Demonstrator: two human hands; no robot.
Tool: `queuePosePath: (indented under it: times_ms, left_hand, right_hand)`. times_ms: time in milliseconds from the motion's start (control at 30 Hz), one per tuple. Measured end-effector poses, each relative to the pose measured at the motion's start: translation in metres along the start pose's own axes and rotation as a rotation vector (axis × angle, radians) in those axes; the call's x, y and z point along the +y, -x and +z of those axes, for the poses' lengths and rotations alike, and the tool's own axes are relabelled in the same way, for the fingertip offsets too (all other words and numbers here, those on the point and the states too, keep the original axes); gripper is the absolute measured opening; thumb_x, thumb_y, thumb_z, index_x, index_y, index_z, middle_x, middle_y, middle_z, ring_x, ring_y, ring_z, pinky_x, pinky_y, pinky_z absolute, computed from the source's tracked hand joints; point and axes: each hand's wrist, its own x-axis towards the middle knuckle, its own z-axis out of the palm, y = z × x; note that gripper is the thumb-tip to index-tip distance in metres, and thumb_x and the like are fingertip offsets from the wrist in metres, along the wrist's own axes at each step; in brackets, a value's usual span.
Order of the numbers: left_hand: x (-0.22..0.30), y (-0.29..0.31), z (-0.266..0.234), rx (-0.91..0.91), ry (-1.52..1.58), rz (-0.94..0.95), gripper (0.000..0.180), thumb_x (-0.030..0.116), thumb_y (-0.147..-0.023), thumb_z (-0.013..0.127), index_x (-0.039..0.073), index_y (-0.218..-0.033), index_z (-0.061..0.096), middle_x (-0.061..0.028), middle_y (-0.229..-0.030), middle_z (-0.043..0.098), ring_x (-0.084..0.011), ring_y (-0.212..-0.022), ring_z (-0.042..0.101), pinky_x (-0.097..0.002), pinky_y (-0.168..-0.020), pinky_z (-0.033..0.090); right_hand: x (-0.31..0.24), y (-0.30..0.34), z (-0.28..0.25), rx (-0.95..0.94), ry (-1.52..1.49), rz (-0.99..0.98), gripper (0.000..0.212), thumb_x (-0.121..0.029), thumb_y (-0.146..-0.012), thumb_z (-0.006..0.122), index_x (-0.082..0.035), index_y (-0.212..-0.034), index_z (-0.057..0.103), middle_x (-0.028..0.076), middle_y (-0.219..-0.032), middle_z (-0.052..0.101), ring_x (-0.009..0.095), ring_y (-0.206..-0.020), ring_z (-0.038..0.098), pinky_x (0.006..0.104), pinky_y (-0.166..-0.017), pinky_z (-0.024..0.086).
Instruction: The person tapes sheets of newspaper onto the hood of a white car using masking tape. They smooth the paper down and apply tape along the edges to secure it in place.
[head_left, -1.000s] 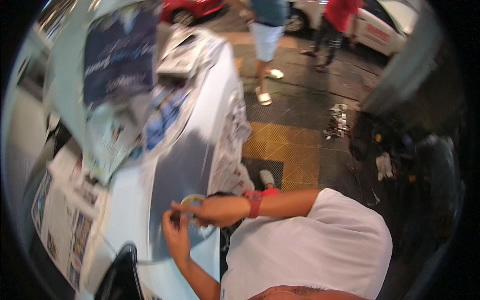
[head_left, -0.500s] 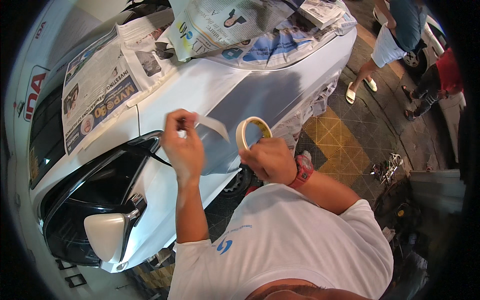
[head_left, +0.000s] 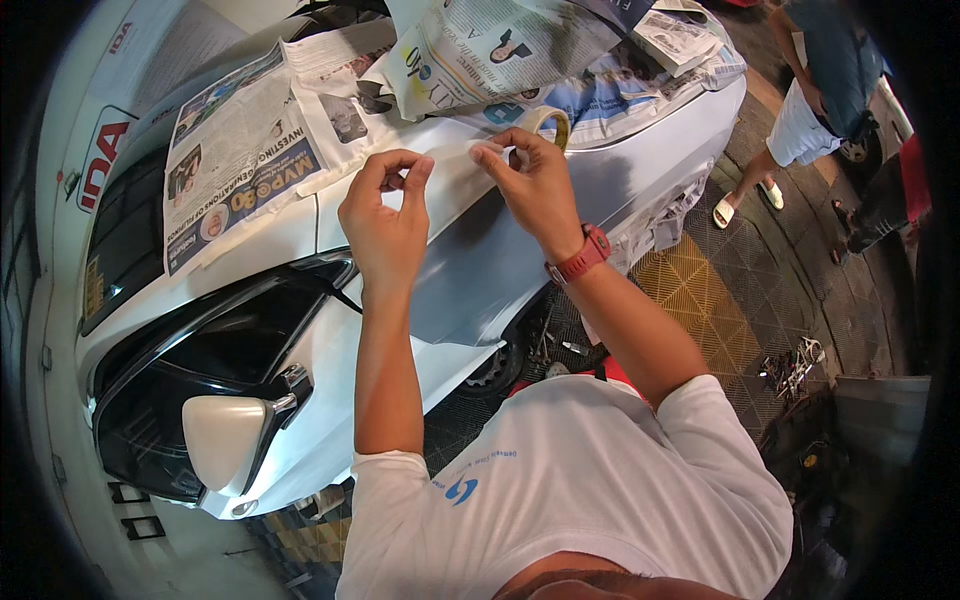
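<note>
Jutting out to the left of the grey patch [head_left: 450,285] on the car body, the side mirror [head_left: 225,440] is a smooth, cream-coloured, rounded block. Farther off on that same side lies a flat newspaper sheet [head_left: 235,170], matte and creased, its straight lower edge taped along the glossy white bodywork [head_left: 265,265]. Nearer the patch, just left of its slanting edge, the left hand [head_left: 385,215] is raised with thumb and index drawn to a pinch; what lies between the tips is too small to tell. A narrow gap parts it from the right hand [head_left: 535,190], which stands above the patch, thumb and index nearly meeting, other fingers curled by the tape roll [head_left: 558,128]. That thin, pale ring sits behind those fingers, beyond the patch's upper edge, apparently carried by them. A red watch [head_left: 580,258] circles the right wrist. Past the patch's soft-fading right end, crumpled newspaper [head_left: 660,222] hangs in ragged folds; farther right, ribbed yellow floor tiles [head_left: 700,310] give standing room between the car and a bystander in pale shorts [head_left: 803,128].
</note>
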Motion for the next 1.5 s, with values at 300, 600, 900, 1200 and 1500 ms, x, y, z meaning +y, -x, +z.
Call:
queuePosePath:
  times_ms: [300, 600, 900, 1200, 1500]
  left_hand:
    - [-0.04, -0.048, 0.0, -0.066, -0.327, -0.183, 0.019, 0.028, -0.091, 0.088, 0.011, -0.097, 0.082, -0.0048, -0.087, 0.083, -0.02, -0.077, 0.078, -0.037, -0.074, 0.06]
    - [-0.062, -0.089, -0.007, -0.253, -0.399, -0.266, 0.023, 0.03, -0.086, 0.088, 0.01, -0.095, 0.083, -0.0053, -0.087, 0.083, -0.0231, -0.08, 0.08, -0.0375, -0.077, 0.061]
    - [-0.08, -0.096, 0.003, -0.23, -0.361, -0.23, 0.024, 0.029, -0.084, 0.088, 0.008, -0.095, 0.083, -0.0064, -0.085, 0.082, -0.0216, -0.08, 0.079, -0.0364, -0.077, 0.061]
    - [-0.066, -0.101, 0.006, -0.263, -0.465, -0.188, 0.024, 0.026, -0.08, 0.084, 0.008, -0.095, 0.083, -0.0081, -0.086, 0.083, -0.0234, -0.081, 0.08, -0.0365, -0.079, 0.061]
    - [-0.066, -0.106, 0.005, -0.268, -0.505, -0.161, 0.021, 0.026, -0.079, 0.085, 0.009, -0.092, 0.083, -0.0088, -0.083, 0.082, -0.025, -0.08, 0.08, -0.0375, -0.08, 0.062]
  right_hand:
    - [0.021, -0.043, 0.043, 0.293, 0.094, -0.042, 0.028, -0.032, -0.086, 0.09, -0.004, -0.091, 0.087, 0.018, -0.084, 0.081, 0.034, -0.077, 0.078, 0.0412, -0.077, 0.058]
    - [0.017, -0.056, 0.067, 0.371, 0.299, 0.097, 0.035, -0.036, -0.083, 0.088, -0.003, -0.093, 0.087, 0.018, -0.082, 0.081, 0.033, -0.079, 0.078, 0.0426, -0.092, 0.058]
    - [0.037, -0.07, 0.084, 0.491, 0.239, 0.094, 0.025, -0.031, -0.082, 0.087, -0.007, -0.088, 0.088, 0.015, -0.09, 0.083, 0.039, -0.092, 0.077, 0.052, -0.092, 0.051]
    - [0.04, -0.072, 0.072, 0.423, 0.245, 0.123, 0.024, -0.03, -0.082, 0.088, -0.009, -0.092, 0.089, 0.015, -0.093, 0.084, 0.039, -0.096, 0.079, 0.0522, -0.094, 0.051]
    - [0.044, -0.075, 0.072, 0.423, 0.237, 0.141, 0.025, -0.031, -0.08, 0.089, -0.01, -0.095, 0.089, 0.015, -0.095, 0.084, 0.039, -0.097, 0.079, 0.0524, -0.097, 0.052]
